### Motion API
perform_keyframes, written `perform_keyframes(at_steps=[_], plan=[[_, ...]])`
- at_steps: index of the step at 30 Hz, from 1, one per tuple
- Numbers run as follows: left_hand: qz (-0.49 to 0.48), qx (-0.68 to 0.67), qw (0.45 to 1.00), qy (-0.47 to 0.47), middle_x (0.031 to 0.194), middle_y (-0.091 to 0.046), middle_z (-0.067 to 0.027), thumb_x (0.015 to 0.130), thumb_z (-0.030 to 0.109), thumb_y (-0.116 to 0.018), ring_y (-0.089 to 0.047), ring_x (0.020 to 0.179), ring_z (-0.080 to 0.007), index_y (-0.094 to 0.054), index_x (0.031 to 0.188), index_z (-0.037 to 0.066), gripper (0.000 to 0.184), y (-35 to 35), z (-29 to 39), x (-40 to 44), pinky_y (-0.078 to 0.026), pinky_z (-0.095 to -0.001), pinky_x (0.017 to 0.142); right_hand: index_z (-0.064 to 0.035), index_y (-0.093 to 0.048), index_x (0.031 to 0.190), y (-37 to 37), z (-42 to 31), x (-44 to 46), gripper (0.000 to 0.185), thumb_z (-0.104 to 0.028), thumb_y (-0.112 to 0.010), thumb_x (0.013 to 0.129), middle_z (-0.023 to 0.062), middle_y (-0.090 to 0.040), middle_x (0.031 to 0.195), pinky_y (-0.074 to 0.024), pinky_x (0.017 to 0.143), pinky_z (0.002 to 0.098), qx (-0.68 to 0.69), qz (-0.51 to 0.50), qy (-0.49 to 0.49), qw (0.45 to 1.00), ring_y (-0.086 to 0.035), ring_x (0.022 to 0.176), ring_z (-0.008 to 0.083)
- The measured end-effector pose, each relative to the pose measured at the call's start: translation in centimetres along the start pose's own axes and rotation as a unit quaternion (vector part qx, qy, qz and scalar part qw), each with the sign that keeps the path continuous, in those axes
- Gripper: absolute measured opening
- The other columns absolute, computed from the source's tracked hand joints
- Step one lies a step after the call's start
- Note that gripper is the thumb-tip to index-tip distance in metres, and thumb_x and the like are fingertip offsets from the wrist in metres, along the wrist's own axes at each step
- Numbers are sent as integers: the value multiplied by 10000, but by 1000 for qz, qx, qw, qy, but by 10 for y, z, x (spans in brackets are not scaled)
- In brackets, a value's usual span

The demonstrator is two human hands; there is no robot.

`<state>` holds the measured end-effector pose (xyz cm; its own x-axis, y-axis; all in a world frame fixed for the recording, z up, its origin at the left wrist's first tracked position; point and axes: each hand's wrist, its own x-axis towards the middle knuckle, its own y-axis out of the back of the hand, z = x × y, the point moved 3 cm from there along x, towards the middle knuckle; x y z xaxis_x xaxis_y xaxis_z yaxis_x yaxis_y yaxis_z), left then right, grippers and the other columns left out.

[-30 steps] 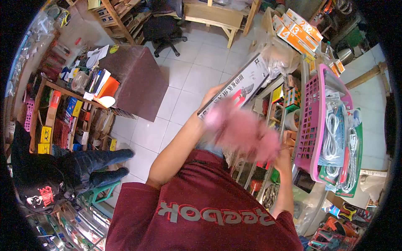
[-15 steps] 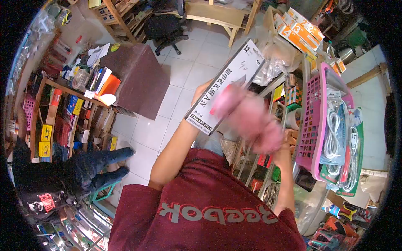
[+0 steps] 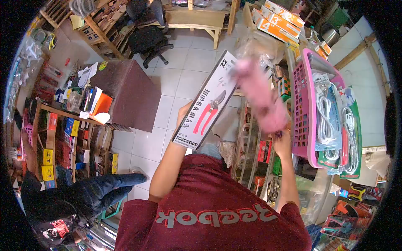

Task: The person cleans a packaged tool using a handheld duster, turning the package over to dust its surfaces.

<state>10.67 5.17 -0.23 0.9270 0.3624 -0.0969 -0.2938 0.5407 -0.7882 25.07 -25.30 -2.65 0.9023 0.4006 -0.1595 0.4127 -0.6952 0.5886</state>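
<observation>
My left hand point(image 3: 184, 112) is closed around the far side of a long white box point(image 3: 206, 102), held tilted in front of my chest. The box carries a picture of red-handled pruning shears, dark lettering and a handwritten mark. Most of my left fingers are hidden behind it. My right hand point(image 3: 283, 143) grips the lower end of a pink, fluffy-looking duster point(image 3: 264, 98), smeared by motion. Its upper end is beside the top of the box; whether they touch I cannot tell.
A pink basket point(image 3: 309, 108) with packed white cables point(image 3: 324, 117) stands at right, near orange-and-white boxes point(image 3: 276, 23). At left are a brown desk point(image 3: 136, 96), stocked shelves and another person in dark clothes point(image 3: 92, 192). Behind are an office chair point(image 3: 146, 39) and a wooden bench point(image 3: 194, 20).
The duster has swung up from the box's lower part to beside its top, uncovering the shears picture. The box has shifted slightly left and down with my view. The other person's leg reaches further right.
</observation>
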Motion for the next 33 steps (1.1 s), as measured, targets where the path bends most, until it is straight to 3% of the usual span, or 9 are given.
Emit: perform_keyframes(at_steps=[5, 10, 12, 14, 22, 26, 29, 30, 33], plan=[[31, -47, 995, 82, 988, -649, -119, 915, 101, -456, -642, 777, -148, -561, 1150, -51, 299, 4, -16, 4, -542, -256, 664, 47, -610, 927, -5, -52, -25, 214, 47, -548, 722, 139, -664, 789, -482, 675, 411, -308, -210, 179, 910, -627, 706, 261], [21, -35, 996, 74, 1027, -639, -122, 923, 159, -443, -633, 788, -143, -495, 1265, -30, 394, 4, -13, -4, -539, -255, 679, -6, -662, 881, -5, 35, 9, 180, -41, -589, 721, 190, -653, 867, -471, 769, 401, 0, -31, 39, 999, -619, 876, 355], [78, -54, 988, 125, 1037, -628, -97, 921, 137, -472, -624, 792, -121, -475, 1297, -14, 405, 5, -16, -7, -537, -242, 689, -3, -661, 887, -11, -47, -17, 186, -71, -623, 717, 188, -656, 843, -476, 747, 393, 77, -10, 121, 990, -630, 840, 343], [89, 6, 990, 106, 1006, -633, -97, 916, 129, -484, -628, 775, -126, -497, 1267, -22, 382, -3, -16, -9, -539, -244, 678, 5, -657, 901, -20, -9, -16, 243, -130, -675, 699, 179, -661, 777, -489, 700, 381, -107, -214, 131, 962, -646, 748, 311], [60, 35, 996, 53, 909, -656, -112, 914, 122, -473, -644, 725, -156, -599, 1060, -28, 244, 1, -18, -13, -550, -259, 625, -16, -664, 937, -18, 1, -9, 265, -138, -667, 702, 159, -659, 765, -480, 716, 381, 146, 7, 71, 987, -649, 745, 284], [69, 64, 993, 71, 916, -659, -128, 914, 173, -464, -651, 728, -181, -592, 1064, -30, 283, 23, -27, -6, -561, -289, 634, -26, -673, 923, -22, -17, -20, 189, -96, -635, 751, 123, -686, 788, -488, 671, 355, -288, -224, 217, 905, -663, 743, 255], [-38, -104, 991, 74, 909, -659, -135, 912, 222, -458, -654, 732, -198, -584, 1076, -28, 324, 22, -19, -13, -568, -314, 653, -24, -672, 922, -3, -10, -8, 186, -110, -640, 761, 119, -692, 805, -491, 666, 356, -35, -93, 91, 991, -663, 740, 239], [112, 6, 992, 51, 898, -655, -128, 906, 248, -456, -651, 732, -206, -581, 1077, -26, 347, 17, -18, -17, -569, -330, 663, -27, -674, 926, -3, 2, -1, 185, -112, -647, 764, 124, -696, 828, -494, 695, 369, 34, -51, 40, 997, -665, 755, 251], [93, -41, 994, 28, 900, -651, -121, 903, 219, -470, -645, 732, -207, -584, 1066, -34, 321, 20, -22, -14, -566, -324, 667, -7, -662, 944, -24, -3, -17, 236, -88, -655, 723, 161, -684, 840, -487, 697, 377, -104, -136, 125, 977, -656, 758, 267]])
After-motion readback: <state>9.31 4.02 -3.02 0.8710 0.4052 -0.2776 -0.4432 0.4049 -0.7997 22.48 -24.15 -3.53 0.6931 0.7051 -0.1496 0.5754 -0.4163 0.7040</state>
